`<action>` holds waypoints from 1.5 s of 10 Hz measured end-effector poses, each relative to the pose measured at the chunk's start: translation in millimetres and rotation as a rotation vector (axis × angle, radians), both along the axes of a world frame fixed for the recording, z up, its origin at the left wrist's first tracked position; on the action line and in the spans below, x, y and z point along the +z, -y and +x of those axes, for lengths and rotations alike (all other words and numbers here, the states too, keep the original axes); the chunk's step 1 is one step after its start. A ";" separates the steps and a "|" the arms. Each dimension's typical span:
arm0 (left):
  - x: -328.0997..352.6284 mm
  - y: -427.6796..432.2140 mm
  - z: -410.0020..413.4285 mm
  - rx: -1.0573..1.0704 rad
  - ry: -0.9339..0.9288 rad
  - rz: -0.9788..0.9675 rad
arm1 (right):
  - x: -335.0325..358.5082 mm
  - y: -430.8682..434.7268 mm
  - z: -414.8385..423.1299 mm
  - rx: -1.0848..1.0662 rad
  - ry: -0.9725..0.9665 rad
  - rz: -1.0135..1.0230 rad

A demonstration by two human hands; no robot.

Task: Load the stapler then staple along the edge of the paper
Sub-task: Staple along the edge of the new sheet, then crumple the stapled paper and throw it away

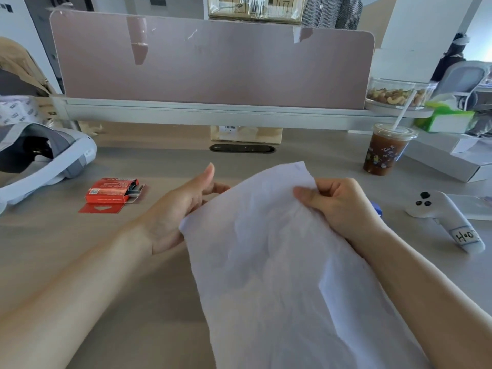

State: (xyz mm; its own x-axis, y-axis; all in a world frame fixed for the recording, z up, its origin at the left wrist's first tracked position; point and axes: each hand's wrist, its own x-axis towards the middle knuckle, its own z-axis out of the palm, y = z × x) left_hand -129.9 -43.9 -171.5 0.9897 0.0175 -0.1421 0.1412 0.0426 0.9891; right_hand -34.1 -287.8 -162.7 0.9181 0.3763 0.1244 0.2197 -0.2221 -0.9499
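The paper [279, 262] was up off the bench [119, 275] between both hands. It was a bit crumpled, with its long axis running from the person's lap out toward the far side and leaning left as it went. The right hand [343, 203] had the real grip, thumb and curled fingers pinching the far right edge. The left hand [170, 209] was at the far left corner with its fingers going behind the sheet and the thumb sticking straight up, clear of it, so more propping than pinching.

The next bit turns on this, imo: the red staple box [111, 193] lay on the bench just left of the left hand, flap open with a staple strip showing, so that's the nearer hand for loading. A small blue thing [376, 207] peeked out behind the right hand. It might've been the stapler, but it was too hidden to tell.

If so, stapler right, staples left, paper in the middle, and one hand would have to let go first
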 end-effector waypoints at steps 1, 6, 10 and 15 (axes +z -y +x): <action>-4.4 2.1 -1.5 0.063 0.023 -0.142 | -0.3 -1.3 3.2 -0.099 0.017 0.119; 7.2 13.9 2.0 0.307 0.158 0.024 | -5.3 6.1 8.0 0.309 -0.257 0.143; 3.2 10.8 3.7 0.256 0.332 -0.047 | -0.2 1.7 6.0 0.175 -0.042 0.146; -5.7 52.0 1.3 0.078 0.286 -0.166 | -8.6 -10.7 -3.7 0.057 0.276 0.159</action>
State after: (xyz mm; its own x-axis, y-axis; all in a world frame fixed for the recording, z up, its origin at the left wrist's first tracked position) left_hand -128.6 -95.9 -177.2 0.9864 0.0950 0.1340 -0.1512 0.2064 0.9667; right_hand -37.8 -277.2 -171.3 0.8194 0.3824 0.4269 0.4816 -0.0555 -0.8746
